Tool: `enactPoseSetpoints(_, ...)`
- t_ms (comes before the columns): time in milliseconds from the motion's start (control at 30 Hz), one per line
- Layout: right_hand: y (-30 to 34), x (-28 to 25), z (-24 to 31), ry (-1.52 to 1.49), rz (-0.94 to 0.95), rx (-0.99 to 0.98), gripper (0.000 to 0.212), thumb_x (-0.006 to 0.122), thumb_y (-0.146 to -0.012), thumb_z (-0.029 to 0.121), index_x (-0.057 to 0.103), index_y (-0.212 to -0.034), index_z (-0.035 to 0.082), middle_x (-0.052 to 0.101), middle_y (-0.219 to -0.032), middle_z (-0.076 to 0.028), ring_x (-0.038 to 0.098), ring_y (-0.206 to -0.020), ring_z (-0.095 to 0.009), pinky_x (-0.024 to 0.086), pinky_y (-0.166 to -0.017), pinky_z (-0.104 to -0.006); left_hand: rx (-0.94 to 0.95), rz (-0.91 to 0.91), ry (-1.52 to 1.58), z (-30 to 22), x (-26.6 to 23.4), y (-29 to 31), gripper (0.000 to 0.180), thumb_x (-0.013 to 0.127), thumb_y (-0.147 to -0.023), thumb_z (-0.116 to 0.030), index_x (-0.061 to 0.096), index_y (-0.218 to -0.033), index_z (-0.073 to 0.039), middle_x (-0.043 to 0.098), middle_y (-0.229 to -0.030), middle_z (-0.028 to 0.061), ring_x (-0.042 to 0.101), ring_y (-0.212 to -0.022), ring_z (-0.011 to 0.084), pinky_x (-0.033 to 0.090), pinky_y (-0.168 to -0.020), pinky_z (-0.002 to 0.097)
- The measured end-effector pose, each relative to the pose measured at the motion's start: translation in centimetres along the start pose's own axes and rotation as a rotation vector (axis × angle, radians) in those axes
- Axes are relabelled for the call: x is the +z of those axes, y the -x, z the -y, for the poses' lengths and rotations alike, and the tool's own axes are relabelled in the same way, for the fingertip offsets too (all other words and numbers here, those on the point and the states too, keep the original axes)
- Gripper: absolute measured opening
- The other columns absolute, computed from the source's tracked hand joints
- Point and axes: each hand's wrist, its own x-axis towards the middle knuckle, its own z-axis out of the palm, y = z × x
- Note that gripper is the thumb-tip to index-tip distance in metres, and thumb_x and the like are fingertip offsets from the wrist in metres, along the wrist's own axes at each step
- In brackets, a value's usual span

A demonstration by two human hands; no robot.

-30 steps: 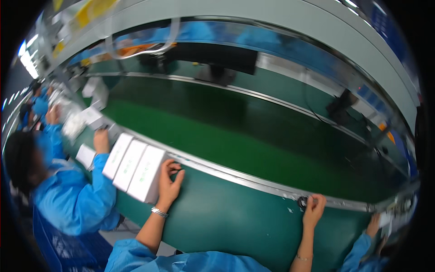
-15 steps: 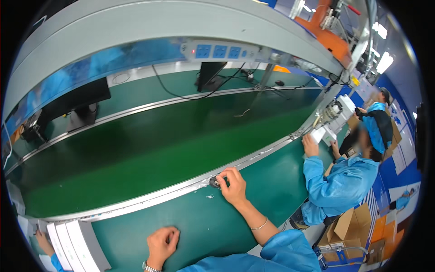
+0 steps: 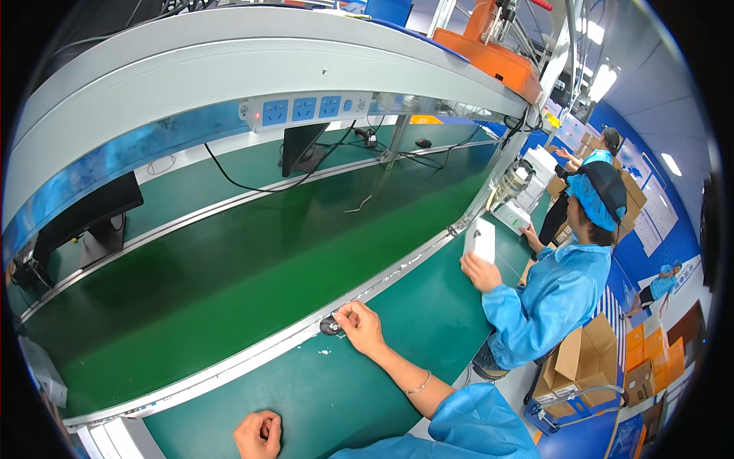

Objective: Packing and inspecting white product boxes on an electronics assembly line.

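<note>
My right hand [image 3: 362,327] reaches over the green worktop to the metal rail along its far edge. Its thumb and fingers pinch the near side of a small round black disc [image 3: 330,327] with white marks, which is at the rail. My left hand [image 3: 258,435] rests at the near edge of the worktop [image 3: 306,390], fingers curled closed, with nothing visible in them. White scuffs mark the worktop just below the disc.
Beyond the rail runs a green conveyor belt [image 3: 252,283]. White boxes [image 3: 126,440] are stacked at lower left. A co-worker [image 3: 547,298] on the right holds a white box [image 3: 480,242]. A power strip [image 3: 304,109] hangs overhead; cardboard boxes [image 3: 585,356] stand at lower right.
The view has swung right and the surroundings sit further left in it. My right hand stays at the disc, whose marked face now shows. The co-worker has raised a white box toward the rail.
</note>
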Motion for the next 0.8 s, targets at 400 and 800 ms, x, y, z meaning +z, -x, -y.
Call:
enactPoseSetpoints(400, -2.1, -9.0, 2.9, 0.789, -0.366, -0.175, 0.064, 0.084, -0.074, 0.028, 0.055, -0.128, 0.007, 0.054, -0.133, -0.02, 0.05, -0.127, -0.042, 0.038, -0.103, -0.0555, -0.127, 0.111, -0.018, -2.6, -2.1, -0.6, 0.014, 0.074, -0.093, -0.016, 0.074, -0.1, -0.004, 0.068, -0.08, 0.0148, 0.065, -0.07, 0.0299, 0.052, -0.065, 0.0389)
enactPoseSetpoints(800, -1.1, -21.3, 2.3, 0.863, 0.208, 0.047, 0.101, 0.096, -0.056, 0.033, 0.05, -0.143, 0.009, 0.06, -0.116, -0.017, 0.057, -0.112, -0.039, 0.046, -0.094, -0.0493, -0.094, -0.026, 0.048, -0.5, -0.4, -0.3, 0.031, 0.082, -0.08, -0.007, 0.067, -0.107, -0.006, 0.059, -0.073, 0.0028, 0.051, -0.055, 0.0121, 0.042, -0.053, 0.0273)
